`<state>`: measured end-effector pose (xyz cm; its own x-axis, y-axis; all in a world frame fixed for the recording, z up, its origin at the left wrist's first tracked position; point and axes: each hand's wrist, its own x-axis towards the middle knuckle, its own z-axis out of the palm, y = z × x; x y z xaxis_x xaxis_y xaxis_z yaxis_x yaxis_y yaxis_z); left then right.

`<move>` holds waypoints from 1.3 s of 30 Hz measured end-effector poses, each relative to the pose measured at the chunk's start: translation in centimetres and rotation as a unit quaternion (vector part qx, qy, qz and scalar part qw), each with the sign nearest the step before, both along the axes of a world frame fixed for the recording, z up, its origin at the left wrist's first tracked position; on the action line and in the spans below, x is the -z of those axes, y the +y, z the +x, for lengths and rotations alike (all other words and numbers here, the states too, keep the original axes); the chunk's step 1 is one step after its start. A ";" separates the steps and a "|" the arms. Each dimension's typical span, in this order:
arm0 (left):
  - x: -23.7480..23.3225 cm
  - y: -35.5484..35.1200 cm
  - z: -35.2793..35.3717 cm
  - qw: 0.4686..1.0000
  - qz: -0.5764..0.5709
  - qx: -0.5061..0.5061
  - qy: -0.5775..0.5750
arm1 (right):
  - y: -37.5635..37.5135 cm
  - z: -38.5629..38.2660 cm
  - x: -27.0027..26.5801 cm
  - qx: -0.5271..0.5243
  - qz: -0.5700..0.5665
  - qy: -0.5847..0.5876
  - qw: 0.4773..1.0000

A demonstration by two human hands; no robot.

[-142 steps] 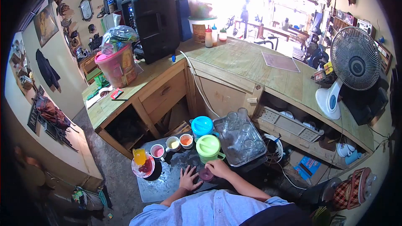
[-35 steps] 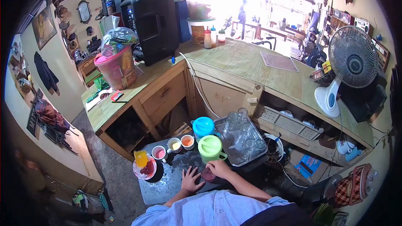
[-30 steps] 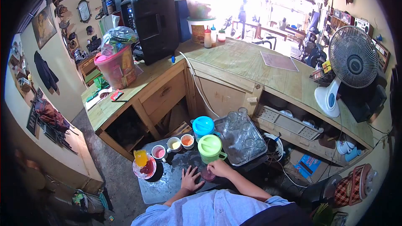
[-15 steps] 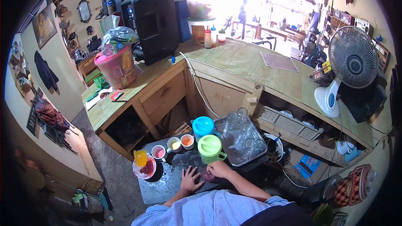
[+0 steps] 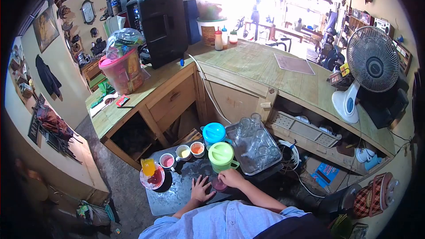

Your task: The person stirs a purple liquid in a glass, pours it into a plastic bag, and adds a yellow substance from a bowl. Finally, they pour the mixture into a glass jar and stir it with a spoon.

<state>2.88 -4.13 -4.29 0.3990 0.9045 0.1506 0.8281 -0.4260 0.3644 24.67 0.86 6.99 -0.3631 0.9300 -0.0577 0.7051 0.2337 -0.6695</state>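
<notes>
My left hand (image 5: 202,189) lies flat with fingers spread on the low dark table (image 5: 177,201). Just right of it is a round container with purplish-brown contents (image 5: 218,185). Over its rim my right hand (image 5: 230,179) is closed, and whatever its fingers grip is hidden. Behind my hands stand a green lidded pitcher (image 5: 221,156) and a blue lidded pitcher (image 5: 214,133). Farther left come cups with orange (image 5: 197,149), pale yellow (image 5: 183,152) and pink (image 5: 168,161) contents, then a white bowl (image 5: 146,184) with red contents and a yellow-orange cup (image 5: 148,167).
A metal tray (image 5: 248,163) of clear glasses sits right of the pitchers. The wooden counter (image 5: 239,68) wraps around ahead, carrying a black speaker (image 5: 159,24), a pink bucket (image 5: 121,71), squeeze bottles (image 5: 218,40) and a fan (image 5: 372,59). A coiled white cable (image 5: 290,155) lies at right.
The view has shifted very slightly. Both hands stay in nearly the same places, the right one still closed over the round container.
</notes>
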 end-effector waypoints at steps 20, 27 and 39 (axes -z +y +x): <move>-0.3 0.1 0.1 1.000 0.002 0.000 0.003 | -0.2 -0.1 -0.9 0.028 0.020 0.053 0.998; -0.3 0.1 0.1 1.000 0.003 -0.003 0.011 | -0.2 -0.2 -0.8 0.023 -0.030 0.100 0.994; -0.3 -0.1 0.1 1.000 0.002 0.002 0.000 | 0.1 0.4 -0.5 -0.021 -0.044 -0.009 0.999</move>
<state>2.93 -4.23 -4.00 0.4032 0.9021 0.1535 0.8261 -0.4310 0.3630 25.05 0.98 7.45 -0.3991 0.9053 -0.1455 0.7081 0.2035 -0.6762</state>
